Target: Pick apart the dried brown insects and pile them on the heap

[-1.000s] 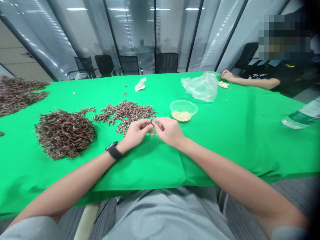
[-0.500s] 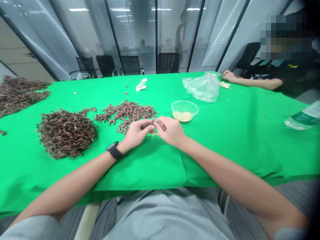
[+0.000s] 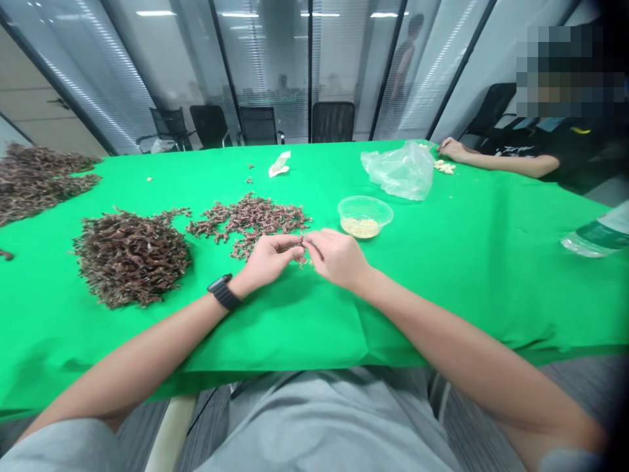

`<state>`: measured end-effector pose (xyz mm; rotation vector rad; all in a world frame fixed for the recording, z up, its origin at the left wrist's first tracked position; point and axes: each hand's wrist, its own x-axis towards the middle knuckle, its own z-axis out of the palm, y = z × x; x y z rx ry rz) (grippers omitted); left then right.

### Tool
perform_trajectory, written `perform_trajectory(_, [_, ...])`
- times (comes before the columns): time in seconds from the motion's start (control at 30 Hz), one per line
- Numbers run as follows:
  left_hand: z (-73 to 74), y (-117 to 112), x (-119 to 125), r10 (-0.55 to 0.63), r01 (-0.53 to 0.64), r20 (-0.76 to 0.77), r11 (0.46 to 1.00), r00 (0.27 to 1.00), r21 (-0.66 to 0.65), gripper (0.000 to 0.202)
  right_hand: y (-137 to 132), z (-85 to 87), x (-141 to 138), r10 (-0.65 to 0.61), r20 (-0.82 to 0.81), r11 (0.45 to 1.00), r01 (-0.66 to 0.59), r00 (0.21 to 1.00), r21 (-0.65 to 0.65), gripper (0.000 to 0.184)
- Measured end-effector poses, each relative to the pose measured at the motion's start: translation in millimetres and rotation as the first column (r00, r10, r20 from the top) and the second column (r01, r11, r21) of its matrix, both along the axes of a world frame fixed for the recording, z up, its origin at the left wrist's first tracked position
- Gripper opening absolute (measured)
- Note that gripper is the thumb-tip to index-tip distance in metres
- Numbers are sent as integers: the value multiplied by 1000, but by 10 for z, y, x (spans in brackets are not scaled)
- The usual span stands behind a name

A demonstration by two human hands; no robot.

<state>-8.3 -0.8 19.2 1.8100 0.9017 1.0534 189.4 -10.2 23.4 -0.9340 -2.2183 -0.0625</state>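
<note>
My left hand (image 3: 274,260), with a dark watch on its wrist, pinches a small brown knobbly dried piece (image 3: 301,241) between thumb and forefinger. Meeting it fingertip to fingertip, my right hand (image 3: 339,259) pinches the same piece; fingers partly cover it. Small yellowish bits (image 3: 309,263) lie on the cloth just below the fingertips. Behind my left hand spreads a loose heap of brown dried pieces (image 3: 253,216). A taller pile of twisted brown dried pieces (image 3: 130,259) stands to the left. Beyond my right hand sits a clear plastic bowl (image 3: 366,204) with pale yellow bits at its bottom.
A green cloth (image 3: 442,282) covers the table. Farther back are a crumpled clear plastic bag (image 3: 403,172) and a white scrap (image 3: 280,164). Another brown pile (image 3: 34,180) lies far left. At right are a bottle (image 3: 599,233) and another person's hand (image 3: 453,149) near pale pieces (image 3: 445,168).
My hands stay together at nearly the same spot, fingertips still on the small piece. The view has shifted slightly. A figure behind the glass has moved right.
</note>
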Motion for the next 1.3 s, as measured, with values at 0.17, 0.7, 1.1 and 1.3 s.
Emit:
perform_trajectory(0.17, [-36, 9, -12, 46, -46, -14, 999, 999, -14, 33, 12, -5, -75, -78, -379, 919, -81, 922, -385, 16])
perform_trajectory(0.7, [-29, -1, 6, 15, -15, -50, 1000, 999, -3, 33, 115, 10, -16, -87, -540, 785, -276, 837, -555, 27])
perform_trajectory(1.1, [45, -24, 25, -18, 19, 18, 998, 1000, -68, 35, 57, 59, -8, -61, -492, 878, -188, 868, -440, 20])
perform_trajectory(1.3, [68, -34, 29, -3, 6, 25, 996, 1000, -84, 40, 59, 77, 8, -39, -471, 912, -161, 882, -377, 15])
